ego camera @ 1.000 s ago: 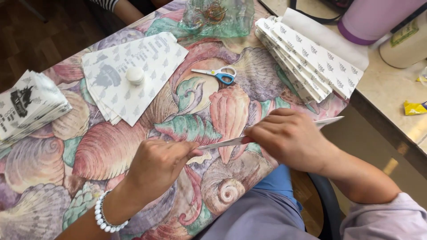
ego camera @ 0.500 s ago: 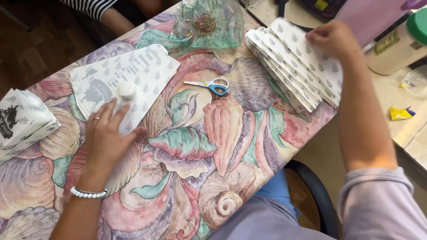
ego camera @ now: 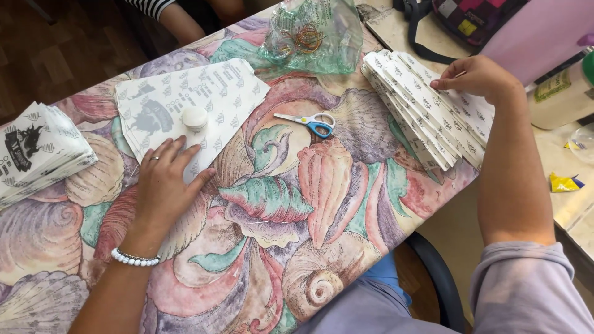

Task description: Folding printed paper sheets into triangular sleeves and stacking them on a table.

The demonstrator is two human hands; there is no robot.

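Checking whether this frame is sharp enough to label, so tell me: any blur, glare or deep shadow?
Head view: even, soft light, no deep shadows; both the left hand and the right hand look sharp, as do the scissors; the clear plastic bag shows mild shine; the floor at upper left is darker.

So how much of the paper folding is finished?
Done: a fanned row of folded printed papers lies on the shell-patterned tablecloth, where the right hand rests. In hand: the left hand lies flat on the stack of unfolded sheets, under a small white round weight. Left: that flat stack. The scissors lie unused.
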